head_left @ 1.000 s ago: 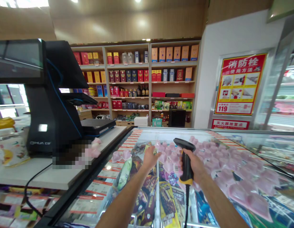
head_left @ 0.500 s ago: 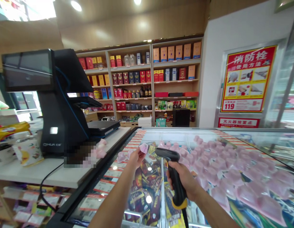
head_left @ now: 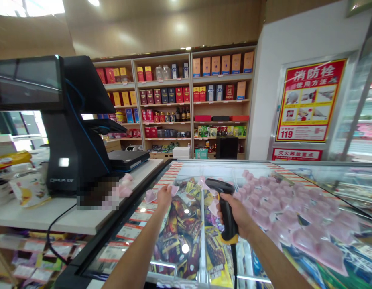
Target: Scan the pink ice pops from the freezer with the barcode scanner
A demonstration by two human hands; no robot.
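Observation:
My right hand (head_left: 234, 210) is wrapped round the grip of a black barcode scanner (head_left: 224, 216) with a yellow base, its cable hanging down. The scanner's head points left over the glass top. At the left, my left hand (head_left: 164, 197) is closed in a pinch on a small pink plastic pack (head_left: 174, 190), which sticks out past the fingertips. Beside that hand another pink pack (head_left: 150, 196) rests on the glass. Many similar pink packs (head_left: 264, 216) are spread over the right side, and a few lie behind the scanner.
Under the glass top of the freezer (head_left: 161, 176) are wrapped ice creams (head_left: 182, 241). A black checkout terminal (head_left: 71, 140) stands on the white counter (head_left: 92, 220) at left, with more pink packs (head_left: 125, 186) beside it. Shelves of boxes (head_left: 164, 96) line the back wall.
My left hand has moved left with the pink pack, close to the pack on the left side. My right hand and the scanner have shifted slightly right. The view has turned slightly.

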